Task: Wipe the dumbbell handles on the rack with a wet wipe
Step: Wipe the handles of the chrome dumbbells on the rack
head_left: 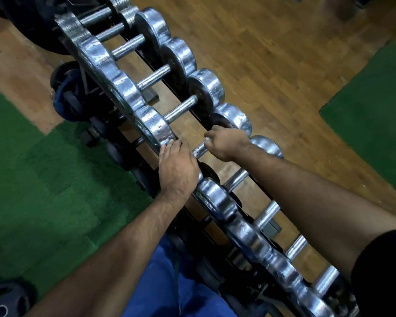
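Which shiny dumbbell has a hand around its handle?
The dumbbell handle in the row's middle: the right hand curls round it. The other handles are bare.

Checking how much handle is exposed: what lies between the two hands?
In the head view, only a short bare stretch of the dumbbell handle lies between the left hand and the right hand.

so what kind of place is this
Most likely a gym's free-weights area: a long row of chrome dumbbells sits on a rack, black weight plates are stored behind it, and green turf borders the wood floor.
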Motion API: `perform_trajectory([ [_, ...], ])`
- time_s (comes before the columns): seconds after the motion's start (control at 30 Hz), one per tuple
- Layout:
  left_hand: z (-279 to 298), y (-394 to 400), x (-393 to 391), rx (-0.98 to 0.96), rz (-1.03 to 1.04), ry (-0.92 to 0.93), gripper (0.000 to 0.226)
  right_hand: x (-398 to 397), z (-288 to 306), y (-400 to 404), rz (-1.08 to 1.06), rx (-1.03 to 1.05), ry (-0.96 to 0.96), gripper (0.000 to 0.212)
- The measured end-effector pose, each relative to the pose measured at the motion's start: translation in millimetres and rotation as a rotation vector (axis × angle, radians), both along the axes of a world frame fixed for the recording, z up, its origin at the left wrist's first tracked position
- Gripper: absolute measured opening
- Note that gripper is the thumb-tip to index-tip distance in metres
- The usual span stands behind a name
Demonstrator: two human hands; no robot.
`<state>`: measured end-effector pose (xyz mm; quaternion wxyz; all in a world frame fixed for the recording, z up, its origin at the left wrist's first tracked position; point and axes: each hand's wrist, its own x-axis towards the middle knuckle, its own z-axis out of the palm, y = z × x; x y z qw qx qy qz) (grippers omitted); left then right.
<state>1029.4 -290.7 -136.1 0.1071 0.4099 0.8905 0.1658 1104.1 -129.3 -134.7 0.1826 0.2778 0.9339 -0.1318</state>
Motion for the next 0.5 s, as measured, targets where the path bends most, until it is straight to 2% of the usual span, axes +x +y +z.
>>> perform_trajectory([
  [0.1,-2.1,3.7,2.2,0.027,0.063,-0.005,0.038,7.0,2.3,-13.8,0.098,-0.043,0.075,0.044],
  [0.2,-6.8,2.2,7.6,0.084,0.065,0.027,0.045,8.5,-2.1,-2.4,-0.062,0.061,0.082,0.033],
  [0.27,-10.8,0.8,7.8,0.114,0.050,0.061,0.042,-1.1,-7.1,-3.9,-0.101,0.114,0.043,0.027],
  [0.4,-14.9,1.4,9.0,0.122,0.067,0.084,0.034,15.3,-8.3,-9.3,0.035,-0.009,0.158,0.033],
  [0.5,-16.9,1.4,9.1,0.144,0.046,0.104,0.028,27.7,-16.4,-4.0,-0.074,0.040,0.206,0.041],
])
